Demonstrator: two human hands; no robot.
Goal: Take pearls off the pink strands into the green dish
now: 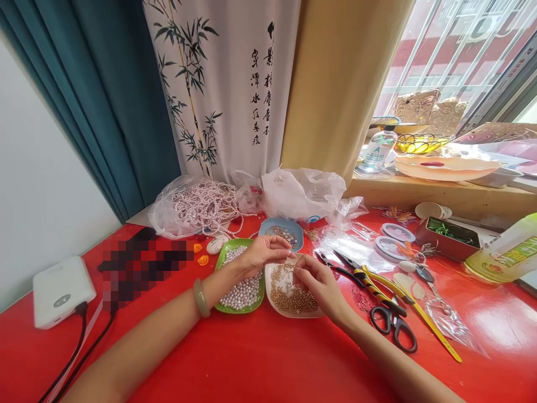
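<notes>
My left hand [265, 256], with a jade-coloured bangle [202, 298] on its wrist, reaches over the green dish [260, 299] of white pearl beads [238, 295]. Its fingertips are pinched together; anything between them is too small to make out. Close by on the right, my right hand [315, 277] is also closed in a pinch, its contents hidden. Both hands hover above the white dish [272, 305], which holds small gold beads [293, 299]. Just behind them sits a blue dish [268, 225] with mixed beads [282, 234].
Right of the dishes lie yellow-and-black pliers [369, 282], black-handled scissors [393, 323] and a yellow tool [432, 324]. Spools [392, 248] and a green-labelled bottle [505, 252] stand farther right. Pink pearl strands [205, 204] fill a plastic bag behind. A white box [62, 291] with cables sits left.
</notes>
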